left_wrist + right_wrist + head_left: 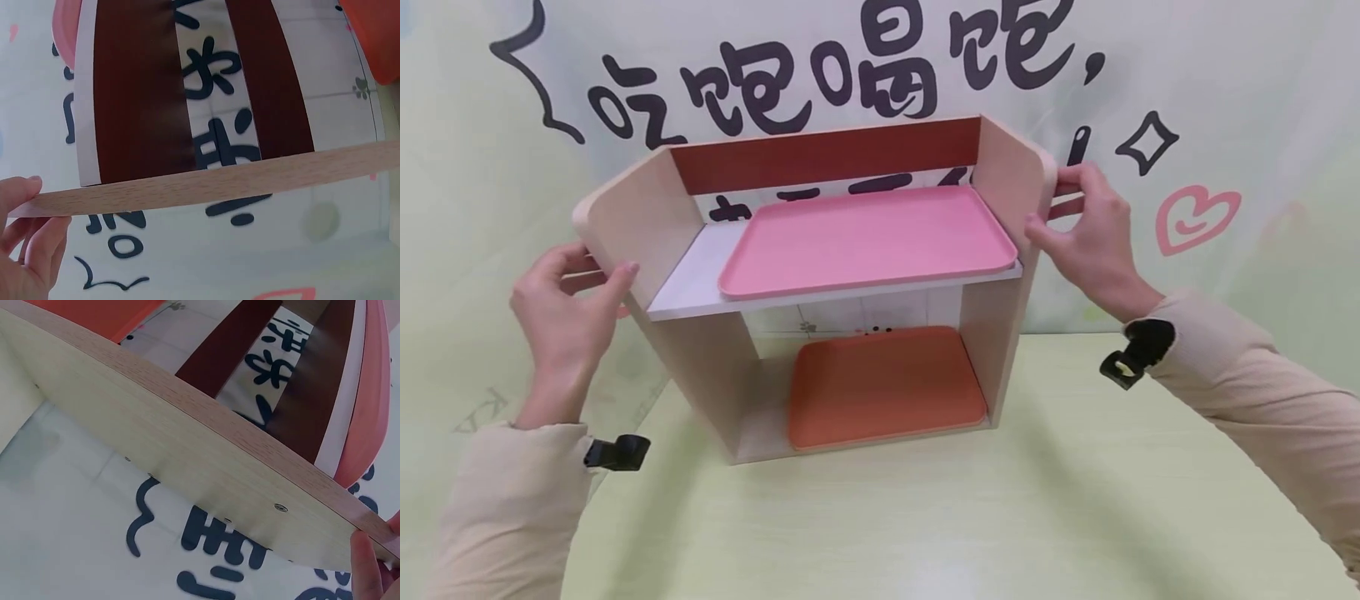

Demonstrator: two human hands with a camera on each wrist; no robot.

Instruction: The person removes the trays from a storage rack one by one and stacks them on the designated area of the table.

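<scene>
A light wooden two-tier shelf (643, 221) stands on the table, tilted a little in the head view. A pink tray (865, 237) lies on its upper board and an orange tray (883, 383) on its bottom board. My left hand (597, 268) grips the left side panel, thumb on the front edge and fingers behind. My right hand (1048, 200) grips the right side panel near its top corner. The left wrist view shows the panel's wood edge (206, 181) with fingers (37, 250) under it. The right wrist view shows the right panel (156, 450) and my thumb (365, 562).
A pale green table (925, 517) stretches in front of the shelf. Right behind hangs a backdrop (1187, 100) with large black characters and a pink heart. Dark red rails (827, 154) span the shelf's back.
</scene>
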